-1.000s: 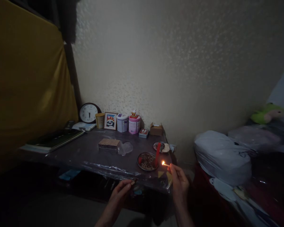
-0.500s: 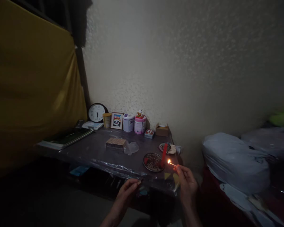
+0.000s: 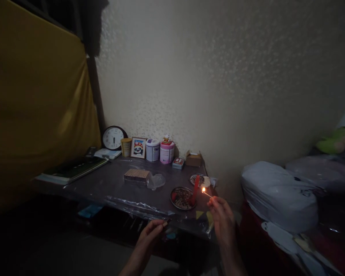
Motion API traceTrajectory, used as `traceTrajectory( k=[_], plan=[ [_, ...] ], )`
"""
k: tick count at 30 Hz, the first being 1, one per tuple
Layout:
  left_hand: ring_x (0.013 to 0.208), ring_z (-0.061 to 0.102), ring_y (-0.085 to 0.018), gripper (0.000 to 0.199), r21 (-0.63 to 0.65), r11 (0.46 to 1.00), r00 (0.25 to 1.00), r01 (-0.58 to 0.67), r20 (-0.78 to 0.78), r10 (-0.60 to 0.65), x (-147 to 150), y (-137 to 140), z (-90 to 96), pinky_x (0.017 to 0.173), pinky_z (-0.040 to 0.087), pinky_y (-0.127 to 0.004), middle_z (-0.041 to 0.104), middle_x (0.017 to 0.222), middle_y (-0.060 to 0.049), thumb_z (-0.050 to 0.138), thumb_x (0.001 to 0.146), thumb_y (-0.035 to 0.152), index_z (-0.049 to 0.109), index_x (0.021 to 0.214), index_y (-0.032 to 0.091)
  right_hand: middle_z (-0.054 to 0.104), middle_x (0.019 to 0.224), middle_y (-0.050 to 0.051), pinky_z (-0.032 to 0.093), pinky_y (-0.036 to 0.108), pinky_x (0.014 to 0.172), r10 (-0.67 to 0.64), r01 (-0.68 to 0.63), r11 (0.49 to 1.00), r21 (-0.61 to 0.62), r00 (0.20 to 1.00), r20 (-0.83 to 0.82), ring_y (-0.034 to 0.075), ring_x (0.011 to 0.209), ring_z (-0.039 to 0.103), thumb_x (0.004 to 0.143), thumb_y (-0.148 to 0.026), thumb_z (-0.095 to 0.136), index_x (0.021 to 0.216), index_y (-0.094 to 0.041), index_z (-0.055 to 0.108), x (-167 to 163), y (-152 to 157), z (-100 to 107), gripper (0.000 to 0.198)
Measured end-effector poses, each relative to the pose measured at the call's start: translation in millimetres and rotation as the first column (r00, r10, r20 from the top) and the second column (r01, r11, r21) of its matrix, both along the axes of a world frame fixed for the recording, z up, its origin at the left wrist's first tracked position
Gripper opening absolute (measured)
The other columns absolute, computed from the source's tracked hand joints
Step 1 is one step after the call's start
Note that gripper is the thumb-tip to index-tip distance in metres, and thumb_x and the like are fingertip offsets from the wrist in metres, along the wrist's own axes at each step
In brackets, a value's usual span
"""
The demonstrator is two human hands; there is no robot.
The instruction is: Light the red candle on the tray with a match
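Observation:
Pinched in my right hand [image 3: 222,214] is a burning match [image 3: 208,195], its flame at the tip just right of a red candle [image 3: 195,188]. The candle stands upright, leaning slightly, at the right side of a round metal plate [image 3: 171,201] with dark and pale bits in it. My left hand [image 3: 149,234] is closed on a small matchbox [image 3: 166,223] in front of the table edge; fingers cover most of it. Behind the candle, a second plate [image 3: 192,184] carries several pale matchsticks [image 3: 206,181].
On the plastic-covered table [image 3: 103,184] are a stack of small boxes [image 3: 137,176], crumpled clear plastic [image 3: 156,181], a clock [image 3: 114,138], a framed panda picture [image 3: 138,148], two tubs [image 3: 167,152] and an open carton [image 3: 193,158]. White bags [image 3: 276,195] lie at right.
The view has shifted slightly, so the table sits further left. My right hand has lifted the burning match a little, its flame higher beside the candle. Both hands keep their hold.

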State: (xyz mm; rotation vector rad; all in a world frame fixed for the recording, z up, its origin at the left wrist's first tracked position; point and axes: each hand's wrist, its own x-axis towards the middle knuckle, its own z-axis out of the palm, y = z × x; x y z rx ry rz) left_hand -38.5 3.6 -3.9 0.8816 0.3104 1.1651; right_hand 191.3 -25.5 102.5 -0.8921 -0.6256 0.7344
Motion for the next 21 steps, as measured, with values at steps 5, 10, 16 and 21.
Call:
traceTrajectory(
  k=[5,10,16,21],
  plan=[
    [0.1,0.05,-0.031,0.031,0.017,1.0,1.0,0.013,-0.006,-0.013,0,0,0.3,0.085,0.038,-0.034,0.058,0.103,-0.013,0.079,0.085,0.037,0.065,0.101,0.014,0.058,0.081,0.0,0.046,0.016,0.068,0.053,-0.052,0.998,0.027,0.996,-0.065,0.006,0.073,0.056,0.057,-0.03,0.078,0.084,-0.013,0.058,-1,-1,9,0.038],
    [0.101,0.049,-0.032,0.031,0.029,0.999,1.0,0.017,0.004,-0.017,-1,1,-6.2,0.087,0.037,-0.036,0.057,0.105,-0.014,0.076,0.088,0.037,0.064,0.103,0.014,0.059,0.08,0.0,0.045,0.016,0.064,0.053,-0.053,0.999,-0.001,0.996,-0.066,0.007,0.072,0.055,0.053,-0.033,0.08,0.084,-0.012,0.058,1,3,9,0.044],
    [0.102,0.049,-0.033,0.032,0.002,1.0,1.0,0.023,0.015,-0.023,-1,0,0.8,0.089,0.036,-0.036,0.058,0.103,-0.014,0.08,0.085,0.038,0.065,0.101,0.014,0.059,0.079,0.0,0.043,0.017,0.065,0.0,-0.003,0.998,-0.056,0.999,-0.054,0.008,0.072,0.054,0.05,-0.035,0.081,0.086,-0.011,0.057,4,11,8,0.049],
    [0.101,0.049,-0.033,0.032,0.023,1.0,1.0,0.014,-0.014,-0.014,-1,-2,-0.6,0.087,0.037,-0.035,0.057,0.103,-0.014,0.077,0.087,0.039,0.065,0.103,0.014,0.058,0.076,-0.001,0.043,0.018,0.064,-0.034,0.031,0.996,-0.083,0.999,-0.04,0.007,0.068,0.053,0.046,-0.037,0.079,0.085,-0.011,0.057,5,16,13,0.051]
  ],
)
